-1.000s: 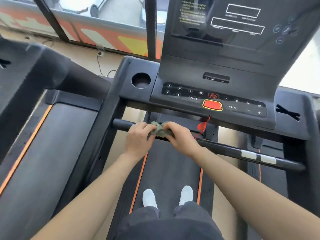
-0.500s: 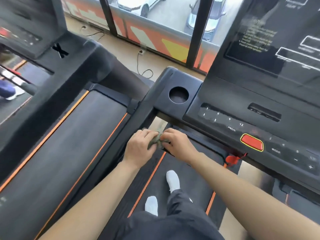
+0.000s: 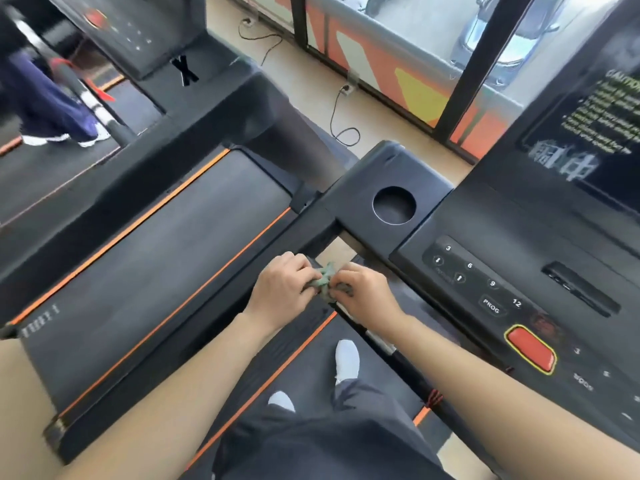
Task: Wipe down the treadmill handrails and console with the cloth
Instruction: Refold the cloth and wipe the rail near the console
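Observation:
A small grey-green cloth (image 3: 325, 280) is bunched between my two hands at the left end of the black front handrail (image 3: 384, 344). My left hand (image 3: 282, 289) pinches the cloth from the left and my right hand (image 3: 367, 294) grips it from the right, fingers curled. The rail under the cloth is mostly hidden by my hands. The black console (image 3: 502, 292) lies to the right, with number keys, a PROG key and a red stop button (image 3: 531, 348). A round cup holder (image 3: 394, 205) sits in the console's left wing.
A neighbouring treadmill belt (image 3: 145, 265) with orange stripes runs on the left. Farther left another person's legs (image 3: 48, 109) stand on a third machine. A cable (image 3: 339, 112) lies on the floor by the window. My feet (image 3: 346, 362) stand on the belt below.
My view has swung left and closer. Both hands have slid with the cloth along the rail to its left end, near the upright under the cup holder.

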### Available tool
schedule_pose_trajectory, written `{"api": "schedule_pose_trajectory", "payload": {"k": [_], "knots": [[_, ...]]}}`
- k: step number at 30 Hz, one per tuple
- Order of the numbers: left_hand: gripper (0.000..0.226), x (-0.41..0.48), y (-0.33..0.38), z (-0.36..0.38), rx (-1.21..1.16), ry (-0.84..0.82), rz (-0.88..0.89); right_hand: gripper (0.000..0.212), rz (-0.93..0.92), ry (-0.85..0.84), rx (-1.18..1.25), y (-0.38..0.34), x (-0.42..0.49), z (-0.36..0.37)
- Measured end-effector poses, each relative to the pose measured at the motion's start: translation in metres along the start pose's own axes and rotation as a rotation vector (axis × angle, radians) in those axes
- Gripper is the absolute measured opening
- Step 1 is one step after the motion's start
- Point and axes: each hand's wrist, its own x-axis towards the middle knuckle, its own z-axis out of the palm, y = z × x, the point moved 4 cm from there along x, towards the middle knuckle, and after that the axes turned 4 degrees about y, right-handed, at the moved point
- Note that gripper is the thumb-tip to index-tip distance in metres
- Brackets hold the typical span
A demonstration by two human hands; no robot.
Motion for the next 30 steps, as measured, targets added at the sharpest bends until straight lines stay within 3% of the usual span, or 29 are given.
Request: {"api": "schedule_pose_trajectory", "payload": {"k": [8, 13, 30], "knots": [[0.012, -0.035, -0.043, -0.049, 0.067, 0.310, -0.245, 0.012, -0.370, 0.285, -0.105, -0.053, 0.035, 0.021], [0.017, -0.067, -0.072, -0.061, 0.017, 0.228, -0.459, 0.022, -0.406, 0.146, -0.205, -0.084, 0.043, 0.055], [0.013, -0.206, -0.099, -0.096, 0.167, 0.299, -0.650, 0.025, -0.476, -0.085, -0.199, -0.174, 0.013, 0.135]]}}
